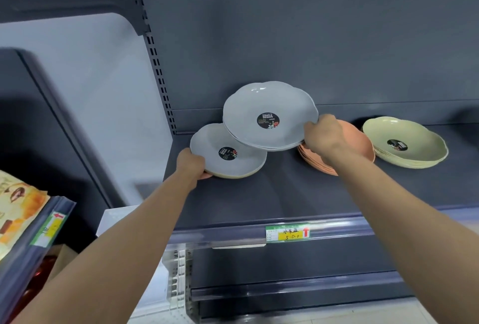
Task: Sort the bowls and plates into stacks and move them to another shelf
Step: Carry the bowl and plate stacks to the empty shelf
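Both hands are busy on my feed. The left hand curls round the near-left rim of a low pile at the left end of the shelf, thumb on top and fingers tucked beneath. The right hand pinches the right edge of a small stack of grey plates and holds it in the air, tilted so its round black sticker faces the camera. That raised stack — I make out two or three rims along its lower edge but cannot count them for certain — overlaps the back-right part of the low pile, and I cannot tell whether the two touch. The low pile has a grey plate with the same sticker on top and a cream plate showing under it at the front. A pinkish sliver by the fingers could be another plate or a fingertip. Behind the right wrist sits a stack of salmon plates, partly hidden by the hand. Just beside it to the right is a stack of pale green plates, its top one stickered. A green and yellow price label with a red arrow is on the front rail, a slotted upright rises at the left, and printed packets lie on the neighbouring shelf at far left.
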{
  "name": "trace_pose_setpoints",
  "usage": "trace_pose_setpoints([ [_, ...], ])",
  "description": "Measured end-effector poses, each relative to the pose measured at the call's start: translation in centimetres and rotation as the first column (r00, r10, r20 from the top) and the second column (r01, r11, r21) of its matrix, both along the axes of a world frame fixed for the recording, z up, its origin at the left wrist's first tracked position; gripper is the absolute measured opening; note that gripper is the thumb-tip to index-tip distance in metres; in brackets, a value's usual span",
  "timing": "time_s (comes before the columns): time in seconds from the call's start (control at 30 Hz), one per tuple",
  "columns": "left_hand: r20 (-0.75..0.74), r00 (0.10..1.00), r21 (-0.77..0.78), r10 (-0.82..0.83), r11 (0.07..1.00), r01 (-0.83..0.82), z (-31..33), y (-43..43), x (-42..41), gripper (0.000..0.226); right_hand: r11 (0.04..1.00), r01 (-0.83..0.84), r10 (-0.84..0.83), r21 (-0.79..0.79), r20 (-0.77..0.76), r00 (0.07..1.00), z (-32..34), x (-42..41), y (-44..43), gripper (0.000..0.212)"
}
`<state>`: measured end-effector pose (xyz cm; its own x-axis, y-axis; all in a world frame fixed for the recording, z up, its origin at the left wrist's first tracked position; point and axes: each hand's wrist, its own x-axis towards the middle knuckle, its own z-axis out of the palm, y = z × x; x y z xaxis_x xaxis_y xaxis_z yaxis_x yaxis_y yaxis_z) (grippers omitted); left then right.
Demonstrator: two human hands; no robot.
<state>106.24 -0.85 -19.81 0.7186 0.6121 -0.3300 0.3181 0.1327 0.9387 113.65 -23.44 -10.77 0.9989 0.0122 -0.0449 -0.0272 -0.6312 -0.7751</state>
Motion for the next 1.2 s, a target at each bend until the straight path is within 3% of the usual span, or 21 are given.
trace_pose_setpoints([
  [0.23, -0.073, 0.997, 0.004, -0.035, 0.999, 0.035, -0.8, 0.1, 1.0, 0.026, 0.995, -0.104, 0.104, -0.011, -0.034, 0.994, -1.2, 2.0, 0.5, 0.02],
  [0.33, -0.133, 0.991, 0.115, -0.028, 0.992, 0.044, -0.8, 0.7, 0.6, 0.01, 0.988, -0.148, 0.146, -0.037, -0.055, 0.988, -1.8, 2.8, 1.0, 0.025],
  [0.5, -0.132, 0.991, 0.376, 0.037, 0.927, 0.016, 0.2, 2.0, -0.5, 0.028, 0.972, -0.227, 0.22, -0.064, -0.097, 0.971, -3.0, 2.9, 2.8, 0.018],
  [0.63, 0.003, 0.999, 0.266, 0.039, 0.963, -0.038, 1.9, 2.0, -0.7, 0.023, 0.963, -0.27, 0.263, -0.021, -0.165, 0.951, -4.6, 3.0, 4.4, 0.027],
  [0.73, -0.017, 1.0, 0.217, -0.025, 0.976, 0.029, 2.1, 1.8, -1.1, 0.031, 0.961, -0.275, 0.27, -0.001, -0.188, 0.944, -5.4, 3.0, 5.1, 0.034],
  [0.87, -0.07, 0.997, 0.256, -0.038, 0.965, 0.055, 1.6, 1.4, -1.1, 0.004, 0.963, -0.267, 0.27, 0.041, -0.223, 0.937, -6.1, 3.0, 5.3, 0.023],
  [1.2, -0.111, 0.994, 0.265, -0.011, 0.964, 0.04, -0.6, 1.8, 0.2, 0.025, 0.949, -0.232, 0.297, 0.212, -0.361, 0.884, -7.8, 3.9, 5.2, 0.021],
])
